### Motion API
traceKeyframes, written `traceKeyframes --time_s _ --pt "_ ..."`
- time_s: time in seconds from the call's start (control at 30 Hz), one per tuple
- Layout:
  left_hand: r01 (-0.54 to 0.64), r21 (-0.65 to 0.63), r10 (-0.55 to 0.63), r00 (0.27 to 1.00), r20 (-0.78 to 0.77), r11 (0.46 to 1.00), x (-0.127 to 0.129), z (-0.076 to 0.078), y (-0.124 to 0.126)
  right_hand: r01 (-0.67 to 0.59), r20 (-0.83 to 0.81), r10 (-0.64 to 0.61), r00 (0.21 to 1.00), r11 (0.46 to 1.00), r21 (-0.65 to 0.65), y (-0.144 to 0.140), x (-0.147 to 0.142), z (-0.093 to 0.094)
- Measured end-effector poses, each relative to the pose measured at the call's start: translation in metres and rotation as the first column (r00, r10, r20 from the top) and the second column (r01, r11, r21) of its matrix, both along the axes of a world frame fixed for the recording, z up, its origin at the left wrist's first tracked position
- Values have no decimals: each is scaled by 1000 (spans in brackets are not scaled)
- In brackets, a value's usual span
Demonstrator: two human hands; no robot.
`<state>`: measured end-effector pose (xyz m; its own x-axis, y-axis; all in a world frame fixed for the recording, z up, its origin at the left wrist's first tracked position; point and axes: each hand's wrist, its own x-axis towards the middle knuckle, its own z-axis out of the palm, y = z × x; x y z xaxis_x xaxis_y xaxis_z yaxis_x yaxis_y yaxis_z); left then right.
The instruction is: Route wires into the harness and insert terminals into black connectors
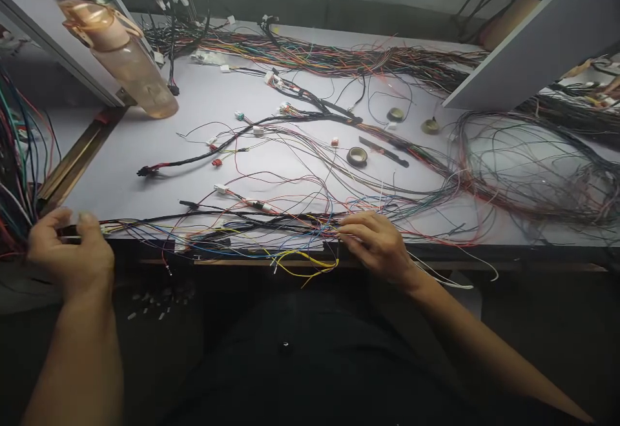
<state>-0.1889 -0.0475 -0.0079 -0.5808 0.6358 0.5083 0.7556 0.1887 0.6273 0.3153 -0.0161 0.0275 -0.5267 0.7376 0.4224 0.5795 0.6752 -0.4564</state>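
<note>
Nearest the camera, both forearms reach forward from a dark-clothed lap to the front edge of the desk [145, 135]. The left hand [68, 252] is raised at the desk's left corner, back toward the camera, its fingers [87, 223] curled narrowly and pinching the left end of a wire bundle [217, 224], where a small pale connector [105, 228] shows just beside the thumb. The right hand [375, 242] lies palm down on the same bundle further along, wrist bent, its fingers [351, 226] closed loosely over the strands; whether they clamp them or only press on them cannot be told. The bundle runs stretched between the two hands along the desk's front edge, black and coloured strands together. A loop of yellow wires [305, 263] hangs from it over the edge, just left of the right hand.

Beyond the hands, loose wires with white and red connectors sprawl over the desk. Further back lie a roll of tape [357, 156], a dark flat tool [385, 150] just beside it, and two smaller rolls. On the far left leans a clear pinkish bottle [126, 58]. A dense band of coloured wires [339, 58] runs along the far edge.
</note>
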Motion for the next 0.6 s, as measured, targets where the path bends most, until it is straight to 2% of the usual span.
traceKeyframes --time_s 0.07,0.1,0.2,0.23,0.27,0.33,0.37,0.43,0.6 --pt "-32 -3 30 958 -284 999 24 6 -3 83 12 -83 996 996 9 6 4 -1" --pt "14 -16 -19 925 -380 1000 40 9 -5 122 22 -122 992 992 10 9 7 -2" --pt "200 -106 -226 866 -446 974 97 14 -6 151 105 -152 983 988 21 19 11 -1" --pt "280 -129 -307 825 -474 951 115 14 -5 130 150 -132 980 991 27 23 10 0" --pt "377 -191 -422 776 -469 906 131 14 -4 103 202 -107 974 994 31 26 8 0" --pt "526 -315 -613 681 -401 790 153 11 -1 56 302 -64 951 998 34 31 2 1" --pt "556 -374 -668 653 -356 742 159 9 1 39 342 -47 939 999 30 33 -1 1" --pt "542 -465 -700 651 -295 700 164 6 5 20 392 -23 920 1000 12 37 -4 2" --pt "476 -526 -667 697 -263 705 162 4 8 -52 430 47 901 999 -1 40 8 8"
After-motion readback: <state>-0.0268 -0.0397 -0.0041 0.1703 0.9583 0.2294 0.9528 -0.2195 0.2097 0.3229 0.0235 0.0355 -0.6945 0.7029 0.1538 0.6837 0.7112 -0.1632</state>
